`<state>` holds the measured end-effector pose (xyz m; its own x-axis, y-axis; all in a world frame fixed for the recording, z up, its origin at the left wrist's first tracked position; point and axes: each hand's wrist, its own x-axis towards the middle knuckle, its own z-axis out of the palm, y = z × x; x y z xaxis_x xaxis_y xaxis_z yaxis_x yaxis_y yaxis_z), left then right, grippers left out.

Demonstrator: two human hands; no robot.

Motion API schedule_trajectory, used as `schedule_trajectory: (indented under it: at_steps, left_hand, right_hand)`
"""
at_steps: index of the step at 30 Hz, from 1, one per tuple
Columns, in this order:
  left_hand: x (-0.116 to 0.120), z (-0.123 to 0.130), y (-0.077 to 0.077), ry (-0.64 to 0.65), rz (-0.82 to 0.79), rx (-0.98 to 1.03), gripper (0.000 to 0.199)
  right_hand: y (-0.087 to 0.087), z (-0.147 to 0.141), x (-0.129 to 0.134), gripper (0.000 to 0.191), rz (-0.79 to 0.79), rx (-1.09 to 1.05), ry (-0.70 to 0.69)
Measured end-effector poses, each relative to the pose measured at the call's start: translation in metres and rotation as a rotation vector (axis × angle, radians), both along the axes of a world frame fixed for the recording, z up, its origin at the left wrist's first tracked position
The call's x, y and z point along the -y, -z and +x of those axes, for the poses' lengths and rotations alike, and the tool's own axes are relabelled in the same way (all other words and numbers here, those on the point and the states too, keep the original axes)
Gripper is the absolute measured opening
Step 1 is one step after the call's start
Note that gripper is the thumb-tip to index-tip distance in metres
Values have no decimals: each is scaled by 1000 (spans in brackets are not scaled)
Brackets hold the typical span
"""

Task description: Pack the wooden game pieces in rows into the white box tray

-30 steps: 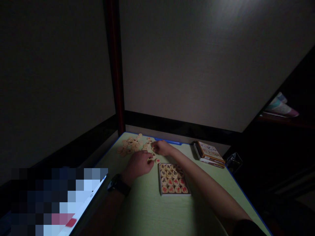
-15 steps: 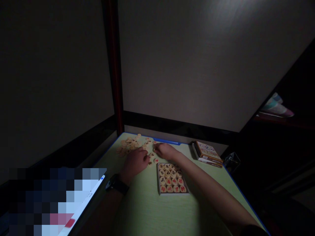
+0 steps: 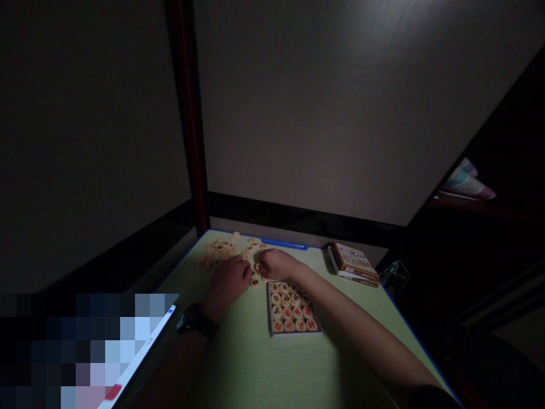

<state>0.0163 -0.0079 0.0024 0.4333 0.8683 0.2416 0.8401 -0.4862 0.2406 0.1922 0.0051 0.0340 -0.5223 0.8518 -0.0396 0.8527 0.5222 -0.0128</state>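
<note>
Round wooden pieces with black or red characters fill a shallow white box (image 3: 271, 318) in rows on the green table (image 3: 247, 363). Beyond it lies a loose pile of similar pieces (image 3: 219, 250). My left hand (image 3: 227, 284), with a dark watch on its wrist, rests at the near side of the pile, fingers curled; what they hold, if anything, is hidden. My right hand (image 3: 276, 265) is just behind the box, its fingers pinched at a piece (image 3: 258, 266). Another piece (image 3: 254, 282) lies between the hands.
Stacked boxes (image 3: 355, 262) stand at the table's back right. A blue handle (image 3: 283, 245) runs along the back edge, near the wall. A bright screen (image 3: 142, 352) is at the lower left. A dark glossy container (image 3: 395, 277) is beyond the right edge.
My right hand has moved slightly nearer the box and down from the back pieces. My left hand stays beside the pile. The whole view has shifted a little.
</note>
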Motion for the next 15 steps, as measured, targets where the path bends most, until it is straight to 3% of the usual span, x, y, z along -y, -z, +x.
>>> schedule_trajectory:
  at_steps: [9,15]
  left_hand:
    - [1,1,-2,2,-1,19,28]
    - [0,1,-2,12,-6,17,27]
  right_hand:
    - [5,10,-5,12,-30,-136,-22]
    - [6,31,-10,10,-109,-263,62]
